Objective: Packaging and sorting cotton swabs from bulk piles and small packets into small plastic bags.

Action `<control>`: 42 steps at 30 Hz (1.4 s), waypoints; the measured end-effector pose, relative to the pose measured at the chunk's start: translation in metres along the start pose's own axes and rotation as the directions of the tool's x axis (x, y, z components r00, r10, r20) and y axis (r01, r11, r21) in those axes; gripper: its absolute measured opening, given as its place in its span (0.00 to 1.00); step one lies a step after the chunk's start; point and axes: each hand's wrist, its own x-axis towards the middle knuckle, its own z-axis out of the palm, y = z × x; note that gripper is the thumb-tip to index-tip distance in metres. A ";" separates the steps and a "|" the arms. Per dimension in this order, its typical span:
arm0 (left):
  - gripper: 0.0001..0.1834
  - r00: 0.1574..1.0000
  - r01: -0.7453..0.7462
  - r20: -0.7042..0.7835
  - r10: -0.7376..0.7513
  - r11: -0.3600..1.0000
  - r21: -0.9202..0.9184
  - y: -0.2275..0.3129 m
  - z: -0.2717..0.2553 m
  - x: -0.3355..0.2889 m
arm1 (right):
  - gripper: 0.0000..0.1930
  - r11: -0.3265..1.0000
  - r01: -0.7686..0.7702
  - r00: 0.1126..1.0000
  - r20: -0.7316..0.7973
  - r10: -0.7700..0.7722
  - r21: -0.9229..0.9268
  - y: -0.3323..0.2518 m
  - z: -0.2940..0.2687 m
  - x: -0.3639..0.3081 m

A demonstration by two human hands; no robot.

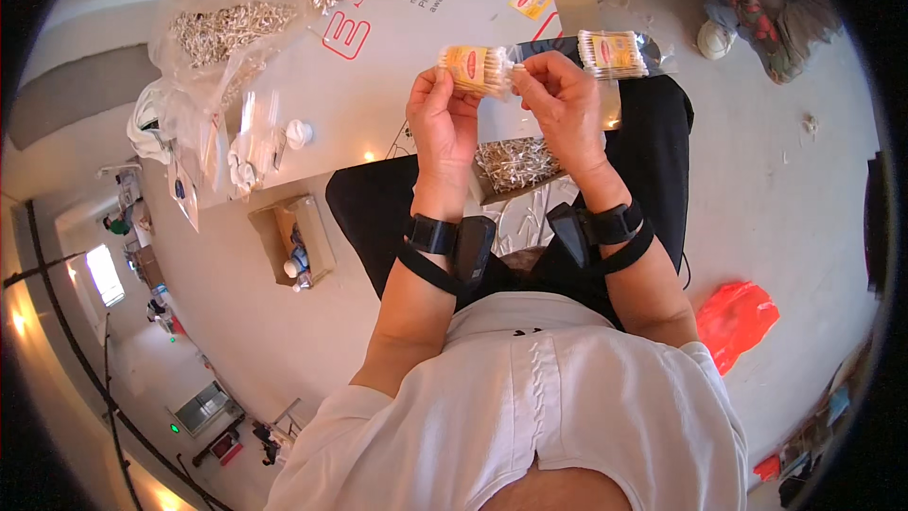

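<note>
One pack of cotton swabs (492,76) hangs over the table (364,118) near its close edge, your left hand (443,120) closed on its left end, your right hand (566,102) pinching its right; probably light, slick, easily bent, best held across its flat middle.

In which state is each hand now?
Left hand: holding the cotton swab pack.
Right hand: closed at the pack's right end; what it pinches is unclear.
</note>
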 end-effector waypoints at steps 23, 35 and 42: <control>0.13 0.986 0.142 0.079 -0.146 0.988 0.060 -0.005 -0.016 0.016 | 0.10 0.958 -0.100 0.930 0.318 0.186 -0.268 0.014 -0.001 0.009; 0.20 0.968 0.240 -0.023 -0.250 0.948 -0.208 -0.015 -0.008 0.017 | 0.11 0.912 0.098 0.967 0.255 0.007 -0.397 0.014 0.001 0.006; 0.22 0.974 0.224 0.001 -0.227 0.961 -0.161 -0.013 -0.009 0.017 | 0.12 0.937 -0.250 0.892 0.319 0.321 -0.244 0.006 -0.001 0.009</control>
